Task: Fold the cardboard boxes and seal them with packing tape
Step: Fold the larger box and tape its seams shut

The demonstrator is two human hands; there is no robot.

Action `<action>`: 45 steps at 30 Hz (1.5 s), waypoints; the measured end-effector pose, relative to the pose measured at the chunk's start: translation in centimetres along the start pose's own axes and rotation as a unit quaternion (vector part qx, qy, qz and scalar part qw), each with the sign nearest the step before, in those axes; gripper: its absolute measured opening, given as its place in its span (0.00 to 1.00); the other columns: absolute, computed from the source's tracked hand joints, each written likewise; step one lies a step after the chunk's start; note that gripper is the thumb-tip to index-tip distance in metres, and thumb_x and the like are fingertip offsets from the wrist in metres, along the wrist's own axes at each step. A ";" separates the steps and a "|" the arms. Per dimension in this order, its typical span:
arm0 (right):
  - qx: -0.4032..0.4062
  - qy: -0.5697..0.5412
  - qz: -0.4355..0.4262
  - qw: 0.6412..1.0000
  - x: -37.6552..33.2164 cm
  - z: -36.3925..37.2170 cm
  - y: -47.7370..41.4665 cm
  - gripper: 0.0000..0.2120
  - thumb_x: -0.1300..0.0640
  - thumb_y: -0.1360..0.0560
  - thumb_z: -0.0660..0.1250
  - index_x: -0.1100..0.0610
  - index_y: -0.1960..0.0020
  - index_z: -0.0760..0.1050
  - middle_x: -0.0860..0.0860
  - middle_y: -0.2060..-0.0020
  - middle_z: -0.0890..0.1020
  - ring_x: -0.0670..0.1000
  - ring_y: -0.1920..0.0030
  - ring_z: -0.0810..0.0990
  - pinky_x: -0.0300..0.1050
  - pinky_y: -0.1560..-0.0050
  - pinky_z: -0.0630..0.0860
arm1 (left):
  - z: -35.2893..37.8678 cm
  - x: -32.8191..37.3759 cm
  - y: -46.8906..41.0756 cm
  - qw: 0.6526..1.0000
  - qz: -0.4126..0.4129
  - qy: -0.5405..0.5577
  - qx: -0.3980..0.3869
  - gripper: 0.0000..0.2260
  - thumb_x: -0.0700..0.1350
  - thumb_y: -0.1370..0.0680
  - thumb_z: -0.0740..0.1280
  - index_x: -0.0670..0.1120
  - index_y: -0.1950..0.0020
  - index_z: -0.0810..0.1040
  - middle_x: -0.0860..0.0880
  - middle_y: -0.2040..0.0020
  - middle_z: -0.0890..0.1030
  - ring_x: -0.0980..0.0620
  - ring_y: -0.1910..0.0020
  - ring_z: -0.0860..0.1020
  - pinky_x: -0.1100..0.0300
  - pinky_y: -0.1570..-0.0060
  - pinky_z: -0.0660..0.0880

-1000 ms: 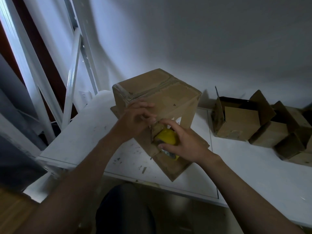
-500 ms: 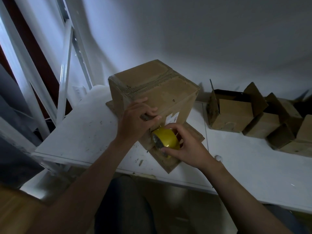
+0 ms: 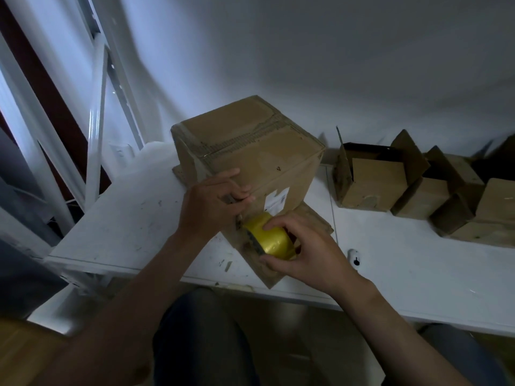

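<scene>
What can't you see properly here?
Head view:
- What the left hand pinches against the big brown cardboard box: fingers hide it.
- Yellow packing tape roll: half covered by the right hand.
- Print on the white label: too small.
- Rightmost small brown cardboard box: cut by the edge.

tape roll (image 3: pixel 271 240) partly hidden under right hand (image 3: pixel 306 254); label (image 3: pixel 276 201) on box (image 3: pixel 250 151) too small to read; rightmost open box (image 3: pixel 496 213) cut by frame edge.
</scene>
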State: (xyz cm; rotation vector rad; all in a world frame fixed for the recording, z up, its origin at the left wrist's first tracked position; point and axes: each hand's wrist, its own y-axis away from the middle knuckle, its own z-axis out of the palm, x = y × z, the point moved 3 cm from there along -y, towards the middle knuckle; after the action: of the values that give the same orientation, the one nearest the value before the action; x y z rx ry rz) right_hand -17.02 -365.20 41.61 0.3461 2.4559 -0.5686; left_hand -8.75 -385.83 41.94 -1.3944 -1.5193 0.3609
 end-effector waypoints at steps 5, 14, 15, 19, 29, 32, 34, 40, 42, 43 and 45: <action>0.014 -0.004 -0.022 1.000 -1.7 -0.2 -0.5 0.19 0.47 0.29 0.78 0.48 0.41 0.77 0.41 0.49 0.78 0.36 0.51 0.73 0.29 0.55 0.67 | -0.8 -1.7 -0.8 0.994 -0.020 0.097 -0.054 0.08 0.40 0.31 0.81 0.38 0.58 0.86 0.45 0.54 0.87 0.51 0.43 0.84 0.52 0.43 0.81; 0.036 0.027 0.049 0.998 -1.7 2.7 -2.0 0.24 0.45 0.30 0.78 0.47 0.37 0.76 0.43 0.44 0.80 0.40 0.48 0.74 0.25 0.52 0.65 | -1.0 -4.4 -2.3 0.983 -0.035 0.153 -0.090 0.09 0.36 0.32 0.80 0.37 0.53 0.86 0.45 0.48 0.86 0.50 0.35 0.80 0.55 0.36 0.77; 0.034 0.025 0.052 0.998 -1.7 3.0 -2.3 0.24 0.45 0.30 0.78 0.47 0.37 0.76 0.44 0.43 0.80 0.40 0.47 0.74 0.25 0.51 0.66 | -1.1 -4.9 -2.3 0.979 -0.061 0.175 -0.087 0.10 0.36 0.32 0.79 0.38 0.53 0.86 0.47 0.48 0.86 0.50 0.34 0.79 0.54 0.34 0.76; 0.021 0.040 0.052 0.998 -1.2 3.7 -3.1 0.23 0.42 0.30 0.77 0.46 0.38 0.76 0.42 0.42 0.80 0.40 0.46 0.74 0.27 0.52 0.67 | -1.0 -5.8 -1.3 0.951 -0.130 0.258 -0.106 0.10 0.36 0.29 0.75 0.41 0.48 0.85 0.55 0.44 0.85 0.50 0.28 0.72 0.54 0.29 0.70; 0.016 0.003 0.045 0.999 -0.8 3.2 -1.8 0.26 0.45 0.33 0.81 0.47 0.38 0.78 0.33 0.48 0.75 0.32 0.52 0.72 0.21 0.52 0.65 | -2.6 -0.6 5.3 0.872 -0.477 0.106 0.015 0.06 0.47 0.21 0.70 0.51 0.46 0.76 0.49 0.47 0.82 0.52 0.50 0.83 0.53 0.47 0.81; 0.003 0.000 0.023 1.000 -0.5 3.1 -1.6 0.27 0.48 0.33 0.81 0.50 0.36 0.78 0.42 0.45 0.81 0.34 0.50 0.72 0.23 0.51 0.66 | -0.1 2.1 8.1 0.752 -0.598 0.263 -0.085 0.10 0.47 0.18 0.67 0.43 0.42 0.72 0.42 0.48 0.84 0.45 0.54 0.86 0.50 0.50 0.83; -0.012 -0.003 0.012 1.000 0.0 3.0 -1.5 0.27 0.48 0.30 0.79 0.52 0.34 0.77 0.47 0.41 0.81 0.38 0.47 0.72 0.26 0.48 0.67 | 0.9 3.2 8.5 0.730 -0.606 0.307 -0.067 0.13 0.48 0.18 0.67 0.41 0.39 0.73 0.40 0.46 0.84 0.45 0.53 0.86 0.51 0.49 0.83; -0.037 0.016 0.030 0.999 4.6 -0.7 1.4 0.19 0.48 0.18 0.63 0.44 0.27 0.72 0.38 0.43 0.74 0.38 0.48 0.75 0.33 0.45 0.73 | 2.0 4.6 7.9 0.777 -0.592 0.213 0.015 0.17 0.52 0.24 0.74 0.50 0.42 0.71 0.48 0.45 0.80 0.45 0.46 0.82 0.42 0.43 0.80; -0.030 0.042 0.075 0.996 7.7 -2.1 2.7 0.15 0.57 0.17 0.63 0.48 0.33 0.78 0.41 0.44 0.76 0.41 0.47 0.76 0.39 0.43 0.75 | 2.7 5.4 7.8 0.787 -0.584 0.196 0.034 0.18 0.50 0.24 0.74 0.50 0.39 0.70 0.53 0.48 0.77 0.49 0.47 0.78 0.44 0.42 0.79; -0.036 0.059 0.119 0.991 9.6 -2.8 3.5 0.15 0.60 0.18 0.63 0.50 0.35 0.80 0.44 0.44 0.78 0.45 0.46 0.77 0.43 0.41 0.76 | 2.9 5.8 7.6 0.784 -0.588 0.195 0.047 0.19 0.51 0.24 0.74 0.50 0.38 0.69 0.54 0.48 0.76 0.49 0.47 0.78 0.45 0.42 0.79; -0.072 0.101 0.216 0.968 13.5 -3.8 5.0 0.17 0.65 0.19 0.61 0.54 0.35 0.80 0.51 0.38 0.79 0.53 0.39 0.78 0.47 0.37 0.74 | 3.1 6.3 7.3 0.778 -0.597 0.183 0.071 0.21 0.52 0.24 0.74 0.51 0.37 0.67 0.52 0.46 0.75 0.48 0.46 0.76 0.48 0.45 0.79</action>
State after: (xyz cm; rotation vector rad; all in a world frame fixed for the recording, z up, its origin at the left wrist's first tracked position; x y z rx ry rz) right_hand -27.70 -357.49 34.76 0.8882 2.4811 -0.1744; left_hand -6.04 -377.00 37.83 -0.1507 -1.6715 -0.5567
